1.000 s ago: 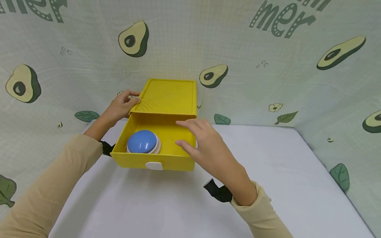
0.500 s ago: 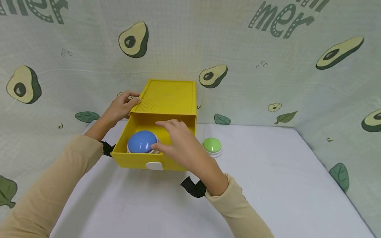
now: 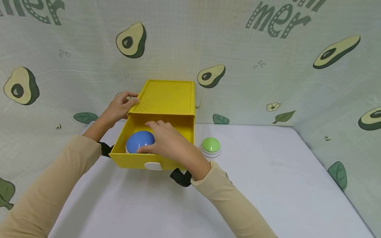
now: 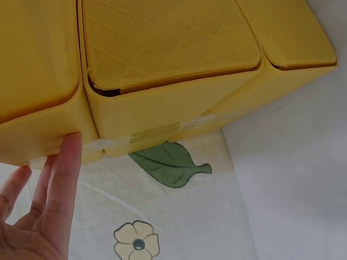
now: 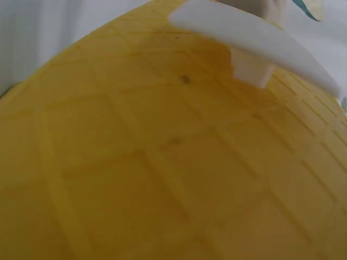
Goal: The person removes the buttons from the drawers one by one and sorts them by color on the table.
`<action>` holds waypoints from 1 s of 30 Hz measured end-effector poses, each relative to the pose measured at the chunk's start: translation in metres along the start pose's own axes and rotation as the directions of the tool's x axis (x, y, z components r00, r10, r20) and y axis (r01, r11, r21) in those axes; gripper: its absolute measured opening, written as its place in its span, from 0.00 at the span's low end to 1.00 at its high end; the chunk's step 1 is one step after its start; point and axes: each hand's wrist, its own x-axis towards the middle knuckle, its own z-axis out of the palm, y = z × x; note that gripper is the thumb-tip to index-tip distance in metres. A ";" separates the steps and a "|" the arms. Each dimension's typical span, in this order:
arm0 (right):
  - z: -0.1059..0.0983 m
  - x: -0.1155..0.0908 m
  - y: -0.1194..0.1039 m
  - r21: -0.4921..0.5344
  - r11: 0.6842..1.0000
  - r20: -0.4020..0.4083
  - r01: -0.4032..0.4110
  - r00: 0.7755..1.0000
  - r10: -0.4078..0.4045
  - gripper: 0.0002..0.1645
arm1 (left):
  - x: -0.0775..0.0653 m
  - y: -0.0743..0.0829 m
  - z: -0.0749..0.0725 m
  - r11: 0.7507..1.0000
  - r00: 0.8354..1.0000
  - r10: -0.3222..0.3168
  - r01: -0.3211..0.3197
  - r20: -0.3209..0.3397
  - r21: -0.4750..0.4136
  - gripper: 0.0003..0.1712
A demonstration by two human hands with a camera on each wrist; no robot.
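Observation:
A yellow drawer (image 3: 128, 160) with a white handle (image 3: 153, 166) sticks out of a yellow drawer cabinet (image 3: 166, 97). In it lies a blue dome push button (image 3: 137, 140) on a white base, partly covered by my right hand (image 3: 169, 142). That hand reaches over the drawer's front, thumb overlapping the near side of the dome and fingers beyond its far right edge. My left hand (image 3: 117, 107) rests against the cabinet's left side, its fingers (image 4: 62, 189) straight on the wall in the left wrist view. The right wrist view is filled by the latticed drawer front (image 5: 152, 146).
A green push button (image 3: 211, 145) on a white base stands on the white table (image 3: 268, 172), right of the drawer. Behind the cabinet hangs a cloth (image 3: 172, 43) printed with avocados. In the left wrist view, several yellow cabinet sections (image 4: 173, 43) sit side by side, with tape across.
My right hand has moved left from the drawer's right side to the blue push button, uncovering the green one on the table. My left hand has stayed at the cabinet.

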 end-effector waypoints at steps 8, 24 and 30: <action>0.002 0.010 0.001 -0.026 0.999 0.119 -0.024 0.993 0.027 0.44 | 0.001 0.000 0.000 1.000 1.000 -0.004 0.004 0.009 -0.009 0.33; 0.006 0.015 -0.002 -0.133 0.991 0.151 -0.026 0.987 0.046 0.45 | -0.002 0.001 0.000 1.000 1.000 0.001 -0.001 0.016 -0.020 0.33; 0.007 0.016 -0.002 -0.140 0.989 0.153 -0.042 0.986 0.063 0.46 | -0.003 0.001 0.001 1.000 1.000 0.002 -0.002 0.007 -0.015 0.33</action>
